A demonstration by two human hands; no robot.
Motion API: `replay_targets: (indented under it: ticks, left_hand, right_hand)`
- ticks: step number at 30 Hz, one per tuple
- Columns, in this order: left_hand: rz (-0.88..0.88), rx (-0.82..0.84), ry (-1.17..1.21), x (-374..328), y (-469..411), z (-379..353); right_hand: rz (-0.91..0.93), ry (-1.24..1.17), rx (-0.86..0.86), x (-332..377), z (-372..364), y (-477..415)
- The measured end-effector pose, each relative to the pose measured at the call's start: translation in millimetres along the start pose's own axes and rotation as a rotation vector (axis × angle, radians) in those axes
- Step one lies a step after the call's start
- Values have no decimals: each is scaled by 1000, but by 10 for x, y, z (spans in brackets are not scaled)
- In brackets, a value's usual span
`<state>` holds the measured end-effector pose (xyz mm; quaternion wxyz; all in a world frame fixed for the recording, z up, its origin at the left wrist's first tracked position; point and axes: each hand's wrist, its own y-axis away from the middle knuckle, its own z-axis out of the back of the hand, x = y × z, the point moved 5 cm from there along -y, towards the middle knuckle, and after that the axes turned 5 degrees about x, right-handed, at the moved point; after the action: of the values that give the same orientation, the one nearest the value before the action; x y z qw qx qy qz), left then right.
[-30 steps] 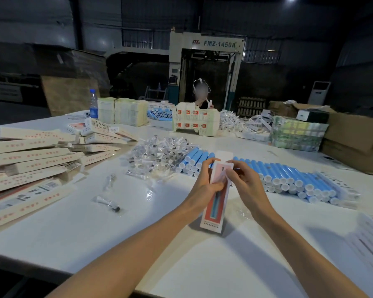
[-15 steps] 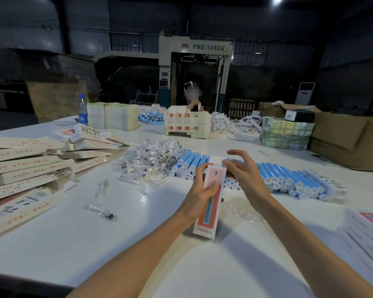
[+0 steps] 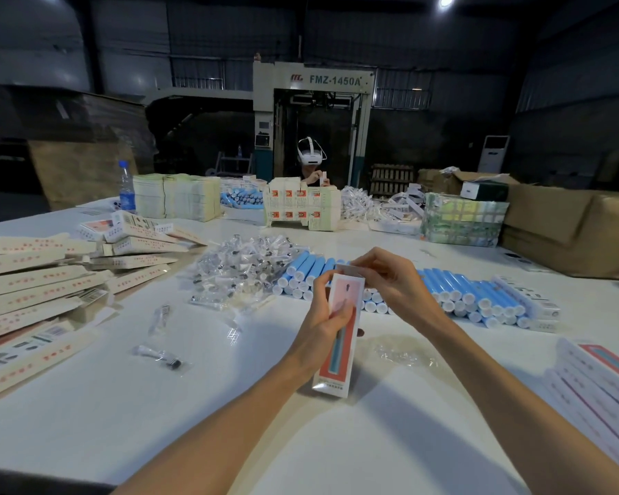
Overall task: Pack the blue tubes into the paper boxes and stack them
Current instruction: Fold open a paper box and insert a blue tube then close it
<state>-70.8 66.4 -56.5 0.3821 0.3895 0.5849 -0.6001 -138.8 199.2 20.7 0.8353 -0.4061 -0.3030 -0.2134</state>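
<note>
White table (image 3: 122,416) in a dim workshop. We see the left hand (image 3: 320,325) gripping a pink-fronted paper box (image 3: 340,359) upright, thumb across its face, lower end close to the tabletop. The right hand (image 3: 390,285) curls its fingers over the box's top flap (image 3: 347,270), pinching it. Behind both hands, blue tubes (image 3: 472,291) lie in a row, white caps toward us. Closed boxes (image 3: 33,280) are piled at left.

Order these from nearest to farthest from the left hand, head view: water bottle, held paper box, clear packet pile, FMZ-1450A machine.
1. paper box, gripped in the left hand.
2. clear packet pile, beyond it, leftward.
3. water bottle, far left of the table.
4. FMZ-1450A machine, behind the table.
</note>
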Motion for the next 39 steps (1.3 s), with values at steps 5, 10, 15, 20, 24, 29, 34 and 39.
replay_targets:
  ticks: [5, 10, 15, 20, 24, 29, 34, 39]
  left_hand:
    - [-27, 28, -19, -36, -8, -11]
    - [-39, 46, -28, -31, -15, 4]
    - [-57, 52, -16, -61, 4, -22]
    - [-91, 0, 93, -104, 26, -17]
    - [-76, -10, 120, -81, 29, -5]
    - [-70, -3, 92, -76, 26, 12]
    - [-59, -45, 135, -70, 25, 52]
    - [-60, -53, 108, -59, 17, 70]
  right_hand:
    - [-69, -195, -45, 33, 28, 60]
    - [-220, -387, -62, 17, 54, 75]
    - [-330, -480, -49, 26, 84, 65]
    - [-347, -492, -32, 12, 58, 52]
    - [-345, -525, -11, -33, 35, 64]
    - [-304, -541, 8, -57, -8, 77]
    - [-217, -423, 18, -17, -88, 174]
    - [-133, -285, -162, -67, -221, 276]
